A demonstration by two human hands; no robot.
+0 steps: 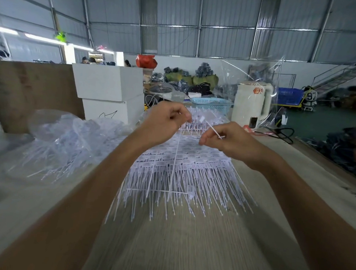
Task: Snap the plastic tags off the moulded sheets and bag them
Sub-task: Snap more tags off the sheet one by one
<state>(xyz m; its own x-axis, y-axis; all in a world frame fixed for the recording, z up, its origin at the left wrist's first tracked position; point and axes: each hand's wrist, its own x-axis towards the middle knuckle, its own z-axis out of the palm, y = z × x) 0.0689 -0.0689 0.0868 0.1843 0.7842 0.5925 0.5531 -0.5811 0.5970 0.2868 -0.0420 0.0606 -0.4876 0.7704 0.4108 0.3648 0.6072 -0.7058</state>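
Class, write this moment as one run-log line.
left hand: pinching runner strip | right hand: pinching tag | moulded sheets: stacked on table | bag: left

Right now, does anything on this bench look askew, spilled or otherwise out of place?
One thing: a bare sprue frame lies crooked on top of the stack of moulded sheets. Otherwise the stack is tidy, and both hands, left hand and right hand, are pinching a tag.

A thick stack of white moulded plastic tag sheets (183, 166) lies flat mid-table, thin tails fanning nearward. Left of it, clear plastic bags (68, 140) hold loose tags.
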